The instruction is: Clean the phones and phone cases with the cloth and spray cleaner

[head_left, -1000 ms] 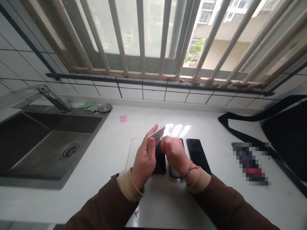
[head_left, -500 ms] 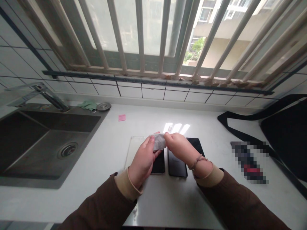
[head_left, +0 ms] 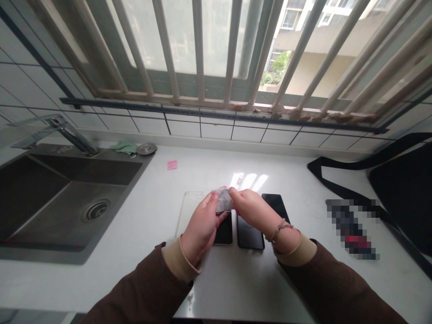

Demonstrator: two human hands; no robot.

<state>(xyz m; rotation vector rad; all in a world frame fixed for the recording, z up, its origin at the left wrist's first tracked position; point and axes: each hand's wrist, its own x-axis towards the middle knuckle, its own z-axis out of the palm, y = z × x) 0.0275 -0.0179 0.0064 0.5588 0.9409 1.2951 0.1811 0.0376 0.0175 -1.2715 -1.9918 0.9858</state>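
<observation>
My left hand (head_left: 204, 220) is closed around a small grey cloth (head_left: 223, 201), its thumb pressed on top. A thin edge shows just under the cloth, but I cannot make out what it belongs to. The fingers of my right hand (head_left: 248, 201) pinch the cloth's right side. Below the hands a dark phone (head_left: 223, 235) lies on the white counter, partly covered by my left hand. Beside it rests a second dark phone (head_left: 250, 236), and a black flat object (head_left: 276, 208) shows behind my right wrist. A clear flat case or sheet (head_left: 188, 209) lies left of the hands.
To the left is a steel sink (head_left: 43, 200) with a tap (head_left: 76, 137); a green cloth (head_left: 123, 146) and a round metal strainer (head_left: 146, 149) sit at its corner. A pink note (head_left: 172, 164) lies on the counter (head_left: 141, 234). A black bag (head_left: 405, 193) with a strap stands right.
My right fingers have shifted slightly left along the edge of the cloth. Otherwise the hands and the things on the counter stay nearly as they were.
</observation>
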